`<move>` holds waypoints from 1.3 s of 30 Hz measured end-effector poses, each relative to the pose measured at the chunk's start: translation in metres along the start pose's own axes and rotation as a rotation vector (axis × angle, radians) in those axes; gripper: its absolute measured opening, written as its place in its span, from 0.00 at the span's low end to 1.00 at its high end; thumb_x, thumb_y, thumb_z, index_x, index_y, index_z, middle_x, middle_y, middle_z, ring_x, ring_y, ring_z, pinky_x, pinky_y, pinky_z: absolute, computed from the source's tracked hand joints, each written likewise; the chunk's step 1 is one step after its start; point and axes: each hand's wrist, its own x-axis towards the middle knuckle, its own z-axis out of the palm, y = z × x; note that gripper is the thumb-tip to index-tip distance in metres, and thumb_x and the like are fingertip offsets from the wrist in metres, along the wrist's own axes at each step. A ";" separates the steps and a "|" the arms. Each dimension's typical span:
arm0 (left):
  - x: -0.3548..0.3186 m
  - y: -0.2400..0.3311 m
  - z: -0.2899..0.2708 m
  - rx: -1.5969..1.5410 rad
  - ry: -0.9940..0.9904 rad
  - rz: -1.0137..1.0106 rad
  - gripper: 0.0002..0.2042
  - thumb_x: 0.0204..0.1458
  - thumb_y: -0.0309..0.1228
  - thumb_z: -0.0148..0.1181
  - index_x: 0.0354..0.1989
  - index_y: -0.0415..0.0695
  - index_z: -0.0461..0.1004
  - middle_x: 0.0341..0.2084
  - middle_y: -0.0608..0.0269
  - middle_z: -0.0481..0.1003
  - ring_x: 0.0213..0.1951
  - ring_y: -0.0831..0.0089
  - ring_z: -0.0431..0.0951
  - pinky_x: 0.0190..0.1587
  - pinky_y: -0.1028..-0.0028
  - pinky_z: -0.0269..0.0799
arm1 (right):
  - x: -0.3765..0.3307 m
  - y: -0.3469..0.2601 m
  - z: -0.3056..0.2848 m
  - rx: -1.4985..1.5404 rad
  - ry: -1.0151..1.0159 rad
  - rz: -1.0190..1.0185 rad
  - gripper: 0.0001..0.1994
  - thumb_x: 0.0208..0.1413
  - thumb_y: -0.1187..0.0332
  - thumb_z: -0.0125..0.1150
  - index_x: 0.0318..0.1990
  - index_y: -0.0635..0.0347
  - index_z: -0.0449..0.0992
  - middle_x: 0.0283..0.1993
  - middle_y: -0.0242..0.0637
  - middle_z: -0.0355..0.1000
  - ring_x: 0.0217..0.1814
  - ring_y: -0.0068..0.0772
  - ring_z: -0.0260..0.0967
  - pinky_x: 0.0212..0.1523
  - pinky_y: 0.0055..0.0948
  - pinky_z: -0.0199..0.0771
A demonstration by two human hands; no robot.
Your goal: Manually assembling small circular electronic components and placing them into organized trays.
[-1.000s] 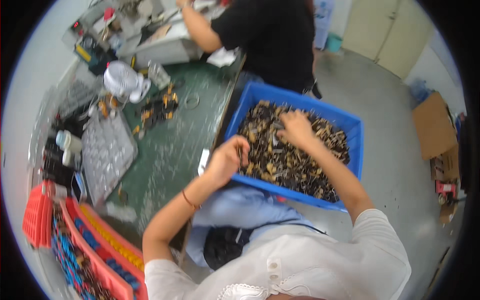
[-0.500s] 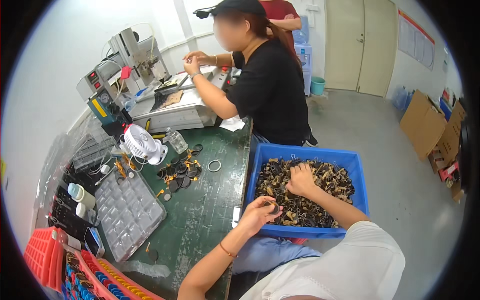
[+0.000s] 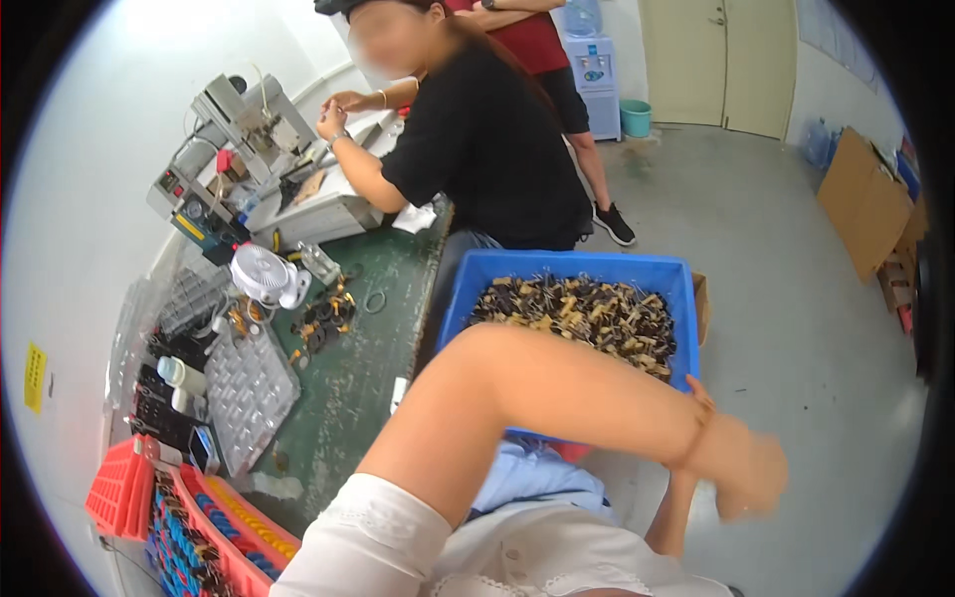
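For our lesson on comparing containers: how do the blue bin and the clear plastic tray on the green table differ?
The blue bin is solid-coloured, while the clear plastic tray is see-through.
The bin holds a loose heap of black and tan clips; the tray is patterned with rows of small cells.
The bin sits beside the green table; the tray lies on it.
Both look roughly rectangular.

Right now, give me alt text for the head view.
A bare left arm crosses before a blue bin of black and tan parts; the left hand is blurred, and the right hand mostly hidden behind that arm. Beyond: a person in black, a machine, and a green table with a white fan.
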 end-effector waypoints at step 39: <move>-0.427 0.164 0.129 -0.885 2.104 -1.102 0.12 0.50 0.19 0.57 0.42 0.38 0.66 0.40 0.59 0.74 0.40 0.79 0.74 0.43 0.78 0.72 | 0.107 -0.225 0.215 1.012 -1.105 0.345 0.11 0.41 0.71 0.63 0.32 0.59 0.67 0.29 0.32 0.68 0.28 0.24 0.64 0.32 0.22 0.65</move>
